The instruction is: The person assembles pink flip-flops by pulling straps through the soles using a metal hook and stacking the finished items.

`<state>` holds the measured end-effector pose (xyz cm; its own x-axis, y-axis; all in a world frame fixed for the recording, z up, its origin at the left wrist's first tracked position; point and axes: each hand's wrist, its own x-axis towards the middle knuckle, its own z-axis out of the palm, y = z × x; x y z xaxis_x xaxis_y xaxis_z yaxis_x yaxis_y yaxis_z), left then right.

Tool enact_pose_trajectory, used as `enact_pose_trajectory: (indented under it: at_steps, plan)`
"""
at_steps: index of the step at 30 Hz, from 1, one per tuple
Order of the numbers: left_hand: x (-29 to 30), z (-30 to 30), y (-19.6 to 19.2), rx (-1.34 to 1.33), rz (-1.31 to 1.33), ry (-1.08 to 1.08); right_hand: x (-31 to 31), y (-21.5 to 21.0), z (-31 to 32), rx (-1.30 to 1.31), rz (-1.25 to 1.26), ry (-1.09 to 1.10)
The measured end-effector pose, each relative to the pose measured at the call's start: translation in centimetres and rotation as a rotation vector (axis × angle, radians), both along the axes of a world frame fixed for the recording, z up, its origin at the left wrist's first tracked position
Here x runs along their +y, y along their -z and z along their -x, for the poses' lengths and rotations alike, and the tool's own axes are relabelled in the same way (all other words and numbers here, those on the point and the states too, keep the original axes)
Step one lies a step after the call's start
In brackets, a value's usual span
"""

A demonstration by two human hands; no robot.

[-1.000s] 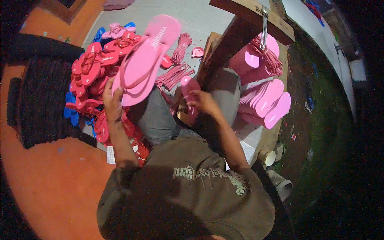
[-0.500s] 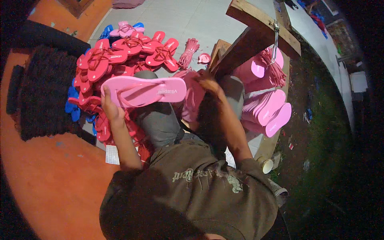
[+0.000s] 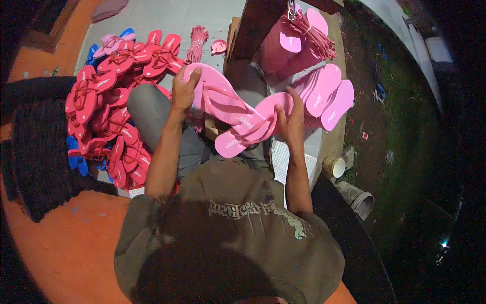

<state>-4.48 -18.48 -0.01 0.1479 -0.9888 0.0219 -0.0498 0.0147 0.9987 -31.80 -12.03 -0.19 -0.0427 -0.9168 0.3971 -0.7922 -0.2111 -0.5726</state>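
Observation:
Over my lap I hold two pink flip-flops, one in each hand. My left hand is closed on the heel end of the left flip-flop, thumb on its upper side. My right hand grips the right flip-flop by its far end, with the thumb near the strap. Both carry pink straps. The two overlap at their near ends, forming a V, with their upper sides facing me. Fingers beneath the soles are hidden.
At the left lies a heap of red flip-flops with blue ones among them. Pink soles stand stacked at the right, below a bundle of pink straps. Another strap bundle and a small pink dish lie ahead. A wooden post rises nearby.
My right hand has come up from the wooden stand and now holds a pink flip-flop in full view. The left flip-flop has turned and moved right to meet it. The head view has shifted.

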Motion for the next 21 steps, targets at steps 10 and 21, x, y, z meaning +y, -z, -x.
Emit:
enact_pose_trajectory:
  at_steps: [10, 21]
  plan:
    - [0.3, 4.2, 3.0, -0.253, 0.121, 0.206, -0.2, -3.3, 0.1, -0.392, -0.545, -0.337]
    - [4.1, -1.8, 3.2, 0.281, -0.380, 0.230, -5.8, -1.6, 2.4, -0.400, -0.202, -0.016]
